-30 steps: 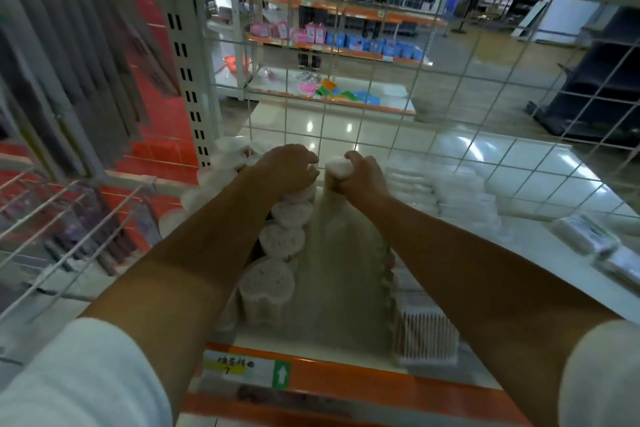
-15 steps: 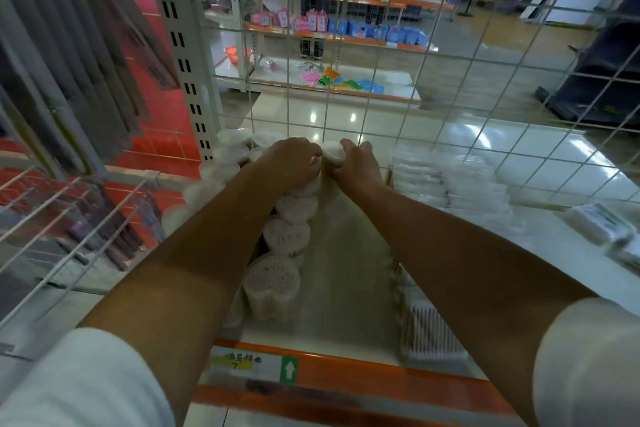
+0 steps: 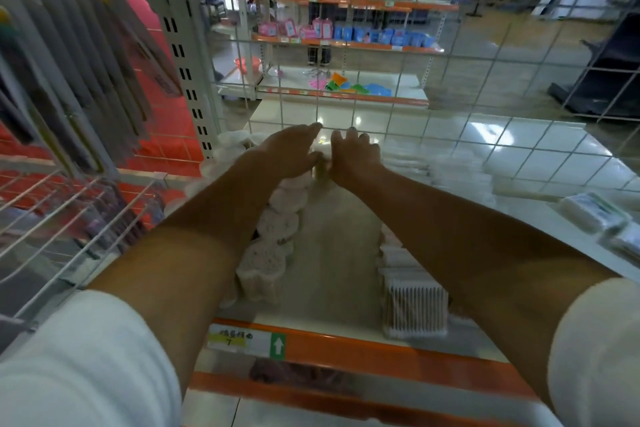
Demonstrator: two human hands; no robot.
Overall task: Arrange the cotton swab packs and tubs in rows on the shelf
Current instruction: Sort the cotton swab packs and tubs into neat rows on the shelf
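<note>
A row of heart-shaped cotton swab tubs (image 3: 265, 265) runs from the shelf's front to its back, left of centre. My left hand (image 3: 287, 152) hovers flat over the far end of that row, fingers stretched out. My right hand (image 3: 353, 156) is beside it with fingers spread, next to the wire back. A small tub (image 3: 320, 168) shows dimly in the gap between the two hands; neither hand grips it. A rectangular box of swabs (image 3: 414, 308) heads a second row at front right. Flat swab packs (image 3: 436, 166) lie stacked at the back right.
The white shelf (image 3: 332, 253) has an orange front edge (image 3: 381, 354) with a price label (image 3: 239, 340). A wire grid (image 3: 388, 80) closes the back. More packs (image 3: 588, 211) lie far right. A wire rack with hanging goods (image 3: 69, 201) and an upright post (image 3: 180, 55) stand at left.
Both hands were closed on tubs at the back of the row; now their fingers are spread open and lifted slightly, with a tub left standing between them.
</note>
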